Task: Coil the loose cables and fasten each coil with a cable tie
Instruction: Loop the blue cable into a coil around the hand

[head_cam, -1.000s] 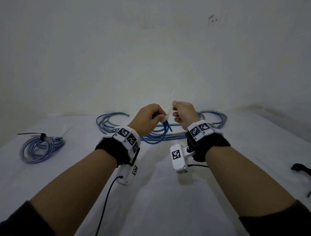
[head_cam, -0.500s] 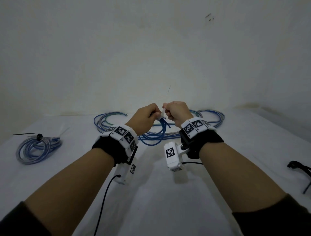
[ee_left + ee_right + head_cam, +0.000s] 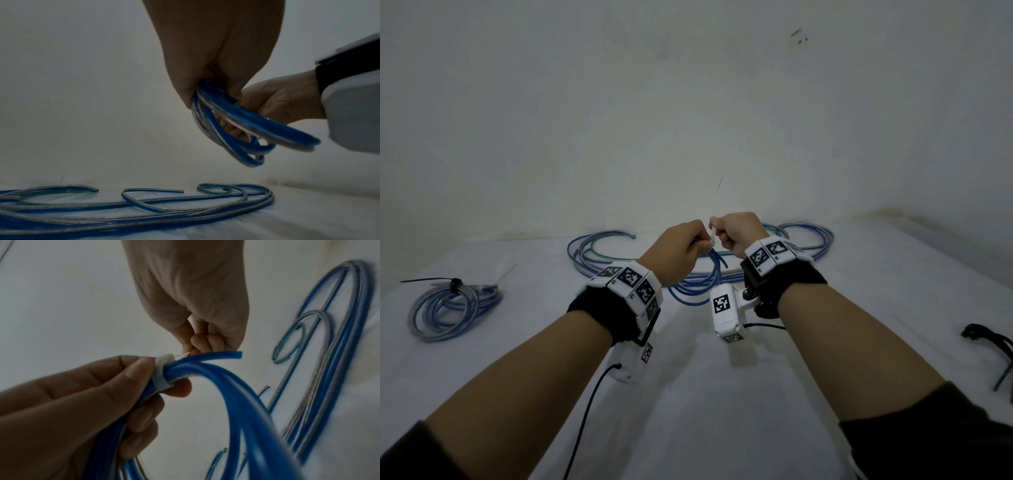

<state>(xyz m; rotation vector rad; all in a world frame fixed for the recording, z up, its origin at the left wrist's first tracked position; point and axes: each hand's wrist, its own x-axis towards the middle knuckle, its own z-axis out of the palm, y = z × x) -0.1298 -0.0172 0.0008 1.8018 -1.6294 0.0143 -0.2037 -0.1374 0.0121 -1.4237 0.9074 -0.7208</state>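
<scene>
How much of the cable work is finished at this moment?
Done: one coil lies at the left of the table with a black tie round it. In hand: the left hand grips a blue coil, and the right hand pulls a white tie tight on it. Left: loose cables at the back.

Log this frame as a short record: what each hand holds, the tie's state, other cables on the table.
left hand: grips the blue cable coil beside the tie
right hand: pinches the tail of the white cable tie
tie state: wrapped round the coil; tightness cannot be judged
finished coil: far left on the table, fastened with a black cable tie
loose cables: blue and clear, spread behind the hands
black ties: at the right edge
</scene>
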